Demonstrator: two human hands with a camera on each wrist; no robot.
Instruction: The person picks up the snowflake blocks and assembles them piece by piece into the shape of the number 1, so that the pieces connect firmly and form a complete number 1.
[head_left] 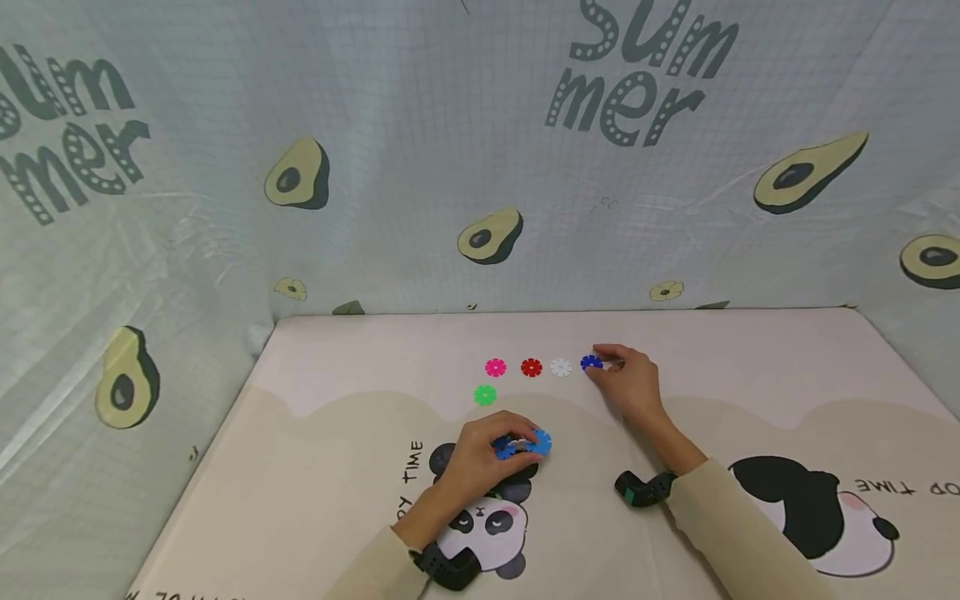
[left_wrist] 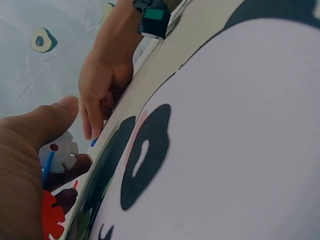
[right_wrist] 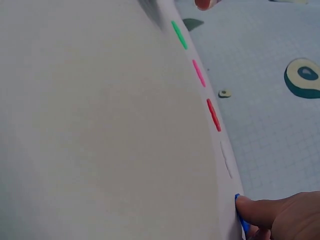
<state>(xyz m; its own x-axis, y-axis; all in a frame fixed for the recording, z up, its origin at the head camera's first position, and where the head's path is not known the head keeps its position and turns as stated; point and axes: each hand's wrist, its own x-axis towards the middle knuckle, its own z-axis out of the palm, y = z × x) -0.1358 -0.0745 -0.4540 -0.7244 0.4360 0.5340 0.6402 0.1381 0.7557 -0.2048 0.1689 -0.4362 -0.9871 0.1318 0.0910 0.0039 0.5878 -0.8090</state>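
Observation:
At the right end of a row of notched plastic discs, my right hand (head_left: 633, 385) pinches a dark blue disc (head_left: 590, 362) at the table surface. Nearer to me, over the printed panda, my left hand (head_left: 480, 454) holds several interlocking discs between thumb and fingers. A light blue disc (head_left: 543, 442) shows at the fingertips in the head view. A white disc (left_wrist: 64, 159) and a red-orange disc (left_wrist: 51, 220) of that cluster show in the left wrist view; the palm hides part of it.
Left of the dark blue disc lie a white disc (head_left: 560, 367), a red disc (head_left: 531, 367) and a pink disc (head_left: 495, 367). A green disc (head_left: 485, 395) lies just below the pink one. The patterned tablecloth (head_left: 337, 475) meets a hanging avocado-print sheet (head_left: 405, 167) at the back.

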